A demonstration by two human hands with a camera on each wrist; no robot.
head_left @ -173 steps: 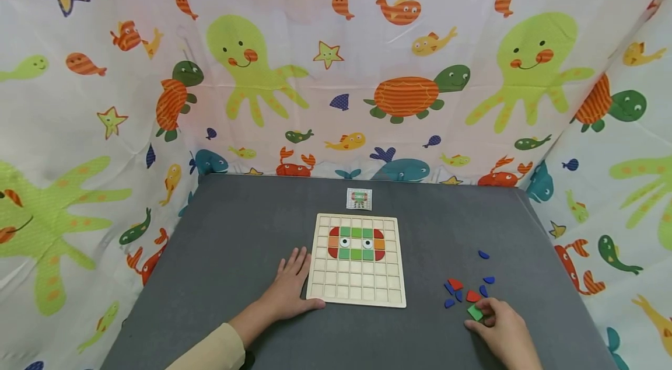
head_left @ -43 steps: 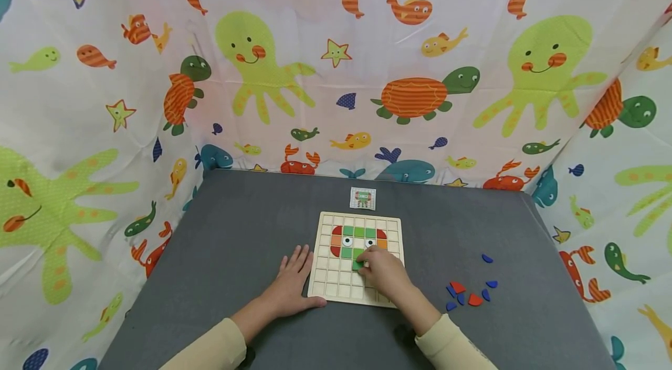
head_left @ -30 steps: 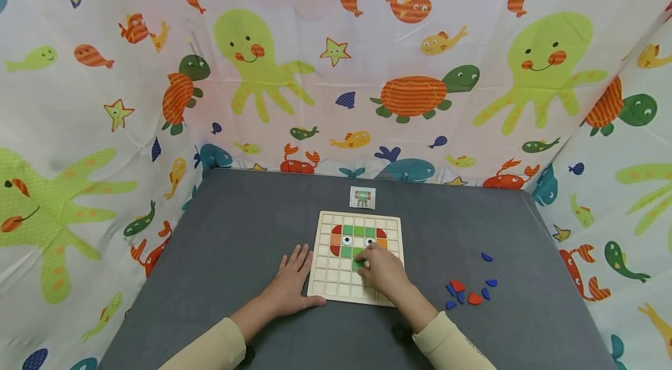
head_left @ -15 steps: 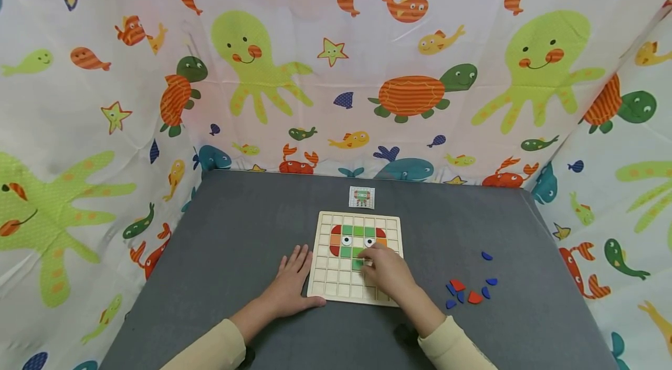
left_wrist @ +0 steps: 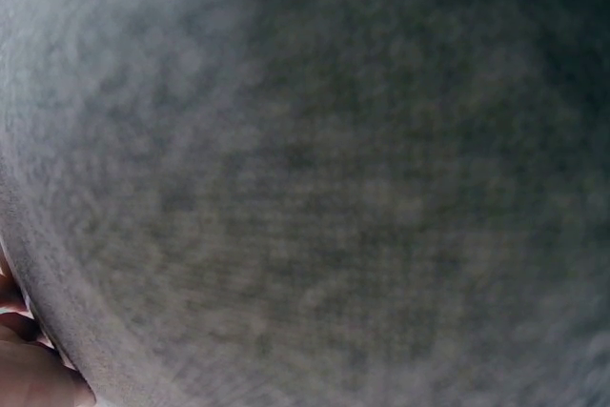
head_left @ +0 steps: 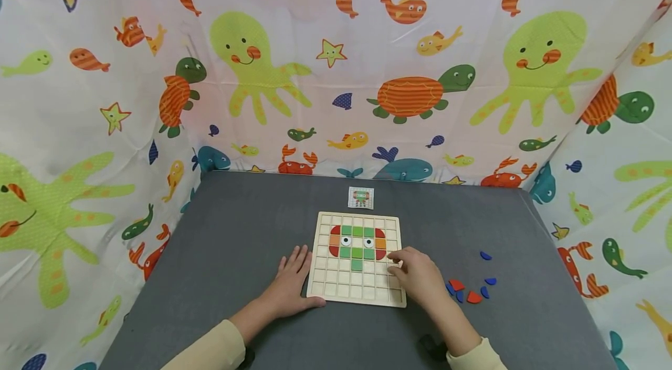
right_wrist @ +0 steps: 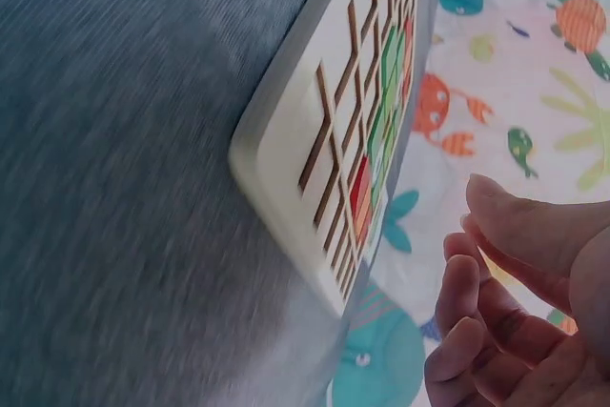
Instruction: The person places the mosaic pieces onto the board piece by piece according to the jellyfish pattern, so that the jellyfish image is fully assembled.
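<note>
My left hand (head_left: 290, 285) lies with spread fingers on the dark table, thumb and fingertips at the left edge of a wooden grid board (head_left: 343, 293). Its fingers (left_wrist: 36, 374) only peek into a corner of the left wrist view. On the board, a face of green, red and orange tiles has two round eye pieces (head_left: 346, 241). One green square tile (head_left: 357, 265) sits in a cell below the face. Over the board's right edge hovers my right hand (head_left: 418, 276), holding nothing, fingers loosely bent. In the right wrist view its thumb and fingers (right_wrist: 496, 202) are raised beside the board (right_wrist: 286, 154).
A small picture card (head_left: 360, 198) lies behind the board. To the right are two red pieces (head_left: 474, 297) and several blue half-round pieces (head_left: 490, 281), partly behind my right forearm. A sea-animal curtain (head_left: 336, 113) surrounds the grey table (head_left: 241, 224).
My right hand took a green tile from the right-hand pile, set it in the cell below the face and let go. It has since moved right. The left hand stays put.
</note>
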